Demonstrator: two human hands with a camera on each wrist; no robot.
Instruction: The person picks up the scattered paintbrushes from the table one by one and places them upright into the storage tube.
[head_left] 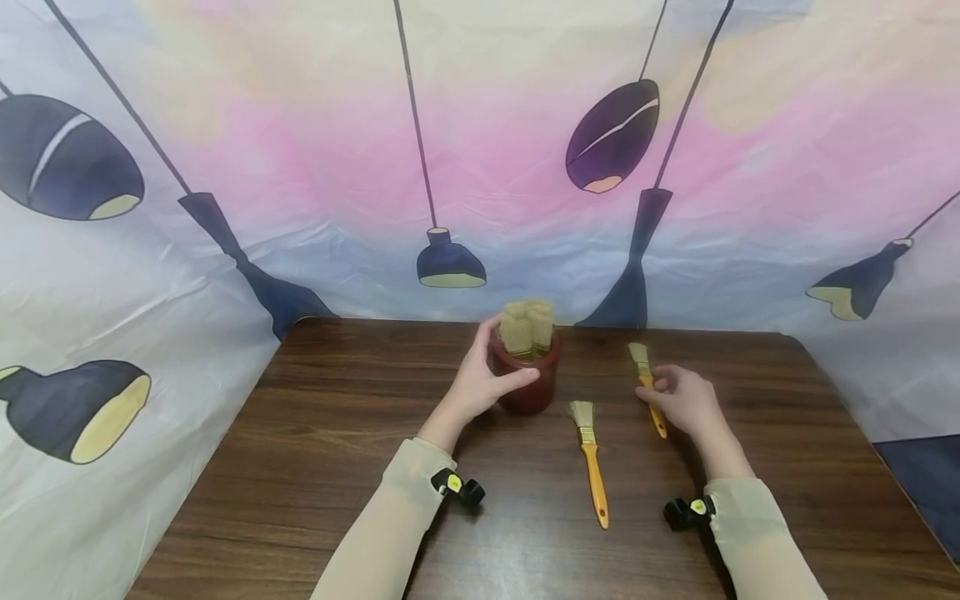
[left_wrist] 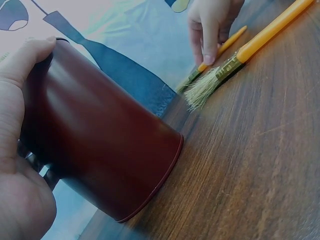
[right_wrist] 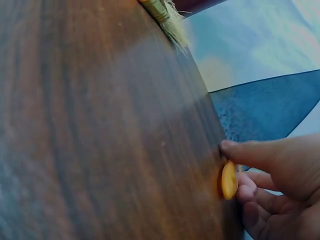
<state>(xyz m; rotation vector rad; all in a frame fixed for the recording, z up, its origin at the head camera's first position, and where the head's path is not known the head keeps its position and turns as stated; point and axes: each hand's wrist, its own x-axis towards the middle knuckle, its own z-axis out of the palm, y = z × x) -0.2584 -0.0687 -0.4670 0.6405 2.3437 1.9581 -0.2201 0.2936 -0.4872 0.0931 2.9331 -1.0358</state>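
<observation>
A dark red cup (head_left: pixel 528 398) stands upright at the back of the table, with several pale bristle brush heads (head_left: pixel 527 329) sticking out of its top. My left hand (head_left: pixel 480 377) grips the cup's side, thumb in front; the left wrist view shows the cup's smooth wall (left_wrist: pixel 105 130) close up. To the right, my right hand (head_left: pixel 688 402) pinches the yellow handle of a paintbrush (head_left: pixel 659 422), whose bristles point away from me. In the right wrist view the handle's end (right_wrist: pixel 229 180) sits between thumb and fingers. Another paintbrush (head_left: pixel 593 479) lies between the hands, bristles toward the back.
The dark wooden table (head_left: pixel 315 467) ends at the back against a hanging cloth (head_left: pixel 300 167) printed with lamps. Each sleeve carries a small black wrist camera, one on the left (head_left: pixel 468 492) and one on the right (head_left: pixel 678 514).
</observation>
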